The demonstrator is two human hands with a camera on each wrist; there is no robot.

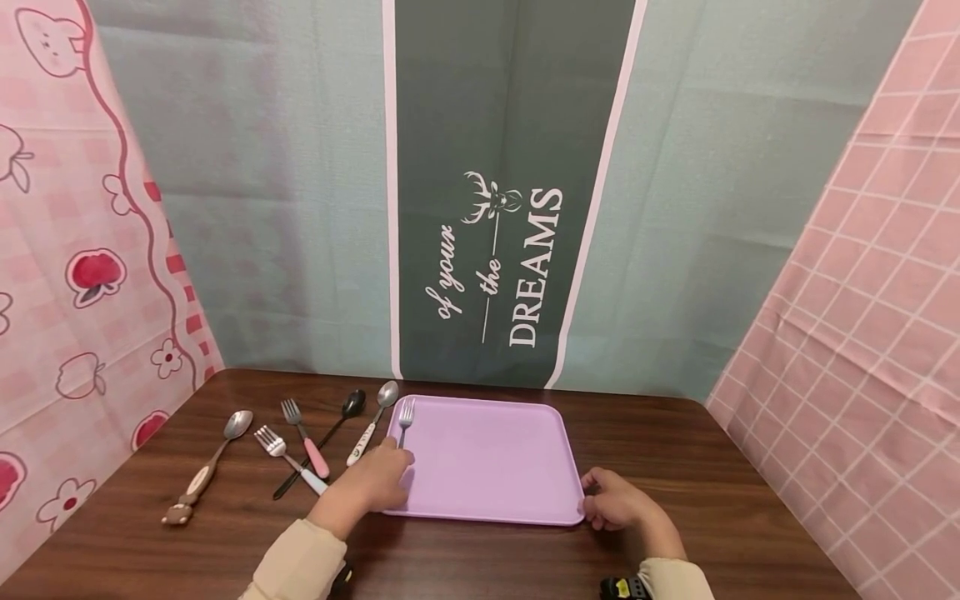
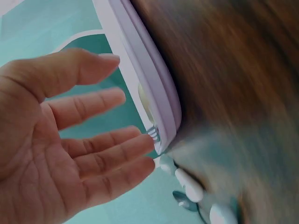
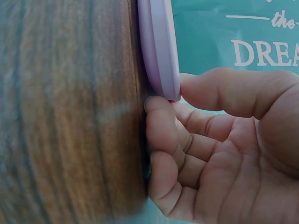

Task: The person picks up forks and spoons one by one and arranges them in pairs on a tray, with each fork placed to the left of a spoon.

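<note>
A light purple tray lies on the wooden table. One fork rests along the tray's left side, its tines toward the far edge and its handle hidden behind my left hand. That hand hovers over the tray's near left part; in the left wrist view its fingers are spread and relaxed, with nothing between them. At the near right corner, my right hand pinches the tray rim, thumb against its edge and the other fingers curled by its underside.
Left of the tray lie a brown-handled spoon, a white-handled fork, a pink-handled fork, a black spoon and a white-handled spoon. A curtain hangs along the table's back edge.
</note>
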